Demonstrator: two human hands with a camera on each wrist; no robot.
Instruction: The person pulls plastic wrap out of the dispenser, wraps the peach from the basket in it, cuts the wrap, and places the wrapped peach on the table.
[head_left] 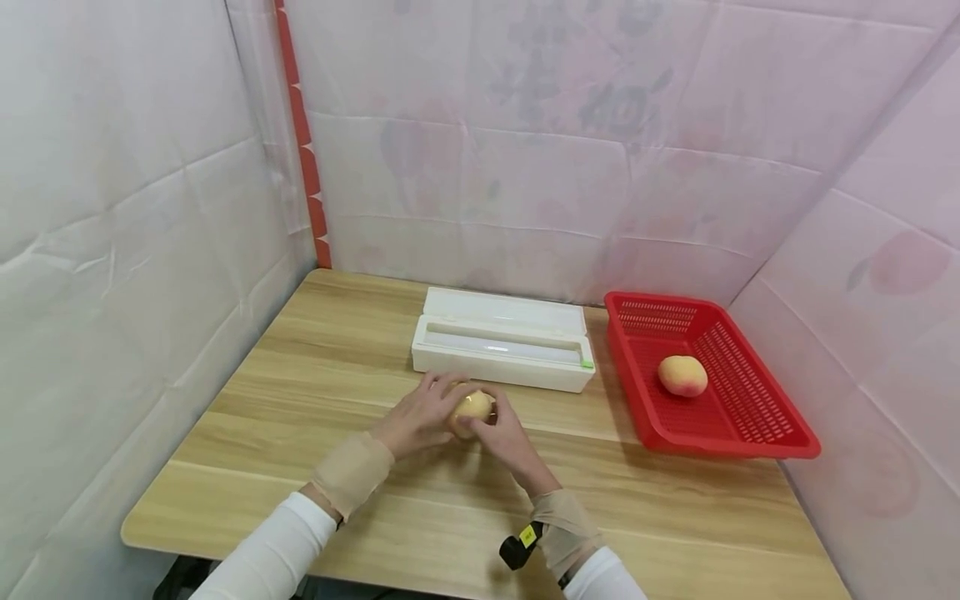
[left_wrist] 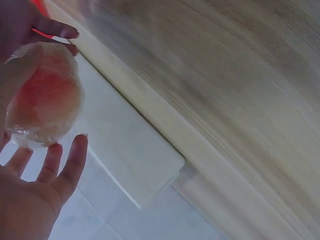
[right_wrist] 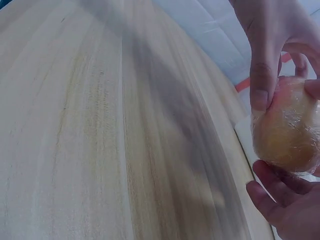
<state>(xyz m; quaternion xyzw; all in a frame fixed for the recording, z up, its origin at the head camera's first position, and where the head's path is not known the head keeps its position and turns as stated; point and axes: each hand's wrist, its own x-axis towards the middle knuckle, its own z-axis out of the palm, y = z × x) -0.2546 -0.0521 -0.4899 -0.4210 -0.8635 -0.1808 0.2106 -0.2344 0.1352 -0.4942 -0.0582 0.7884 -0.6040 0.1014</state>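
Note:
A peach [head_left: 472, 407] wrapped in clear plastic film is between my two hands, a little above the table in front of the white box. My left hand [head_left: 423, 417] holds it from the left with curled fingers, and my right hand [head_left: 512, 437] grips its right side between thumb and fingers. Creased, shiny film covers the wrapped peach [left_wrist: 47, 95] in the left wrist view, where its red blush shows through. From the right wrist, the same peach [right_wrist: 287, 130] appears yellow-orange with fingers above and below it.
Behind my hands, a long white box [head_left: 495, 364] stands with its lid raised, a pale roll inside. To the right, a red plastic basket [head_left: 652, 429] holds one unwrapped peach [head_left: 682, 376]. White sheeting [head_left: 525, 167] encloses the wooden table [head_left: 300, 392] at the back and sides.

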